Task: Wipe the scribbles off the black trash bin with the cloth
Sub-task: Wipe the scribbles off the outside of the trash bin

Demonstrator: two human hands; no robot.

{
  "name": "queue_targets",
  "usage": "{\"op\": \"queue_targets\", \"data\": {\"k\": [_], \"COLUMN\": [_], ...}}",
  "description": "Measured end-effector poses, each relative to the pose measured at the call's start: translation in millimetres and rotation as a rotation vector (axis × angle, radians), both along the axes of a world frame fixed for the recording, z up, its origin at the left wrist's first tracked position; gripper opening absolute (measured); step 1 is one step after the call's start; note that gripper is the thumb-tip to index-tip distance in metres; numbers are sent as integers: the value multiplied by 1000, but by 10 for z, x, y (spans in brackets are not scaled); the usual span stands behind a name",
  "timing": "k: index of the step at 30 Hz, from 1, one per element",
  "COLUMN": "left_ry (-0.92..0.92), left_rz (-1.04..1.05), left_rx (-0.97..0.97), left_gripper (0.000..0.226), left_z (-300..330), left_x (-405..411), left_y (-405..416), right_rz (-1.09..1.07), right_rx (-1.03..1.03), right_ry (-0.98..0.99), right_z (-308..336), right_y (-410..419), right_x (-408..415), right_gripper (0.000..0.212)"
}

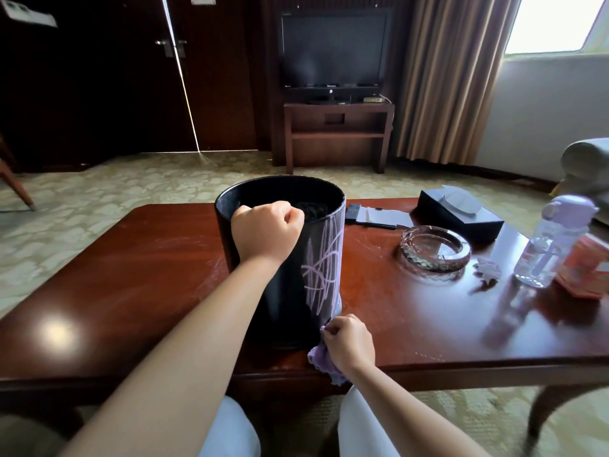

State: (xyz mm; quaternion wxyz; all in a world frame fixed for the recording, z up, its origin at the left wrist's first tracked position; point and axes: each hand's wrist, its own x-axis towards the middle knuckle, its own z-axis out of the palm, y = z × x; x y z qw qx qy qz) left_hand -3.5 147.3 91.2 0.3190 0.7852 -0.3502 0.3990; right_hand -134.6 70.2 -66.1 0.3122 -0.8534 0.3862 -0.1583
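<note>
Bin (283,291) rim gripped left (267,232) (cloth (321,357) right (349,344)).

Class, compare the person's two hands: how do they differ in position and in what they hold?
The left hand is up at the black trash bin's rim, fingers curled over it; the right hand is down at the bin's base by the table's near edge. The left hand grips the bin; the right hand holds the purple cloth. Both hands' fingers are curled.

Bin (280,291) on table (131,275), ashtray (435,247) right.
</note>
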Motion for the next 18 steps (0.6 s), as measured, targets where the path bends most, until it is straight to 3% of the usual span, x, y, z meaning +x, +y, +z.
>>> {"op": "queue_targets", "data": {"k": [7, 12, 18], "left_ry": [12, -19, 25], "left_rz": [-16, -6, -1], "left_rx": [4, -26, -10], "left_gripper": [37, 39, 40], "left_z": [5, -6, 4], "left_x": [-3, -4, -4], "left_y": [1, -8, 6], "right_rz": [-138, -37, -224], "right_rx": [108, 144, 382], "right_ry": [-19, 26, -108], "right_z": [23, 39, 84], "right_y": [-7, 79, -4], "right_x": [-6, 37, 17], "right_gripper": [15, 12, 13]}}
